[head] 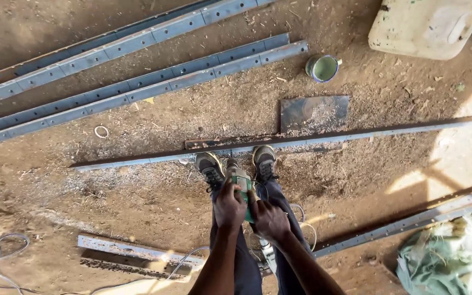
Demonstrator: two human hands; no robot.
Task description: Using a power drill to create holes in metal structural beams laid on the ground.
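Note:
Both my hands grip a green and grey power tool [242, 186], an angle grinder by its shape, held low between my knees. My left hand [229, 206] wraps its left side and my right hand [267, 218] holds its rear body. The tool's head points at a long steel angle bar [312, 140] lying across the dirt floor just beyond my two shoes [210, 168]. A cable [304, 216] runs off behind the tool.
Several long perforated steel bars [137, 87] lie at the upper left, another [411, 221] at the right. A flat steel plate [313, 112], a green tin [322, 68], a cream container [427, 24], a short steel piece [137, 255] and a green cloth [449, 257] sit around.

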